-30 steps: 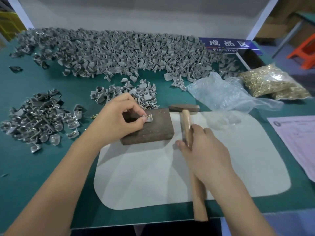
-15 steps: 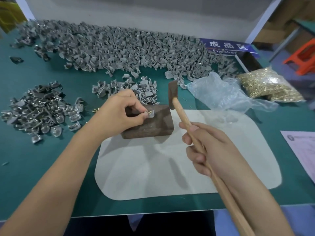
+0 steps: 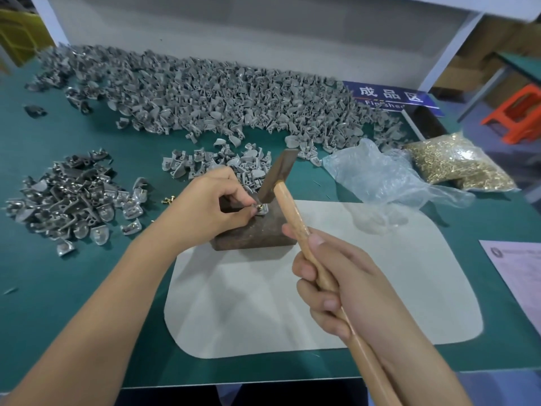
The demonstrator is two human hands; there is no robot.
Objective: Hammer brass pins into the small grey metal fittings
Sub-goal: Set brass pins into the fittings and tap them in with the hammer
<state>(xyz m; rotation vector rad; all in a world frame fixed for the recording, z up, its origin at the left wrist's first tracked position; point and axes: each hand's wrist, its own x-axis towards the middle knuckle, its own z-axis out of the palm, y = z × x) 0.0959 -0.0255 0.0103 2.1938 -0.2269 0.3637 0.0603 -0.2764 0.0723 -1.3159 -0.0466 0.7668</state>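
My left hand (image 3: 209, 205) pinches a small grey fitting (image 3: 262, 208) with a brass pin (image 3: 258, 206) standing in it, held down on a dark metal block (image 3: 257, 231). My right hand (image 3: 348, 288) grips the wooden handle of a hammer (image 3: 292, 218). The hammer's dark head (image 3: 278, 177) is tilted, its lower end just above the pin. A big heap of plain grey fittings (image 3: 205, 98) covers the back of the table, and a small cluster (image 3: 216, 167) lies behind the block. A bag of brass pins (image 3: 456, 164) sits at the right.
A pile of fittings with pins in them (image 3: 67, 200) lies at the left on the green table (image 3: 58, 288). The block stands at the far edge of a white mat (image 3: 322, 303). Crumpled clear plastic (image 3: 380, 177), a blue sign (image 3: 389, 96) and a paper sheet (image 3: 518, 276) are at the right.
My right hand lifted the hammer off the mat and swung its head over to the left, down toward the pin. My left hand stayed on the fitting.
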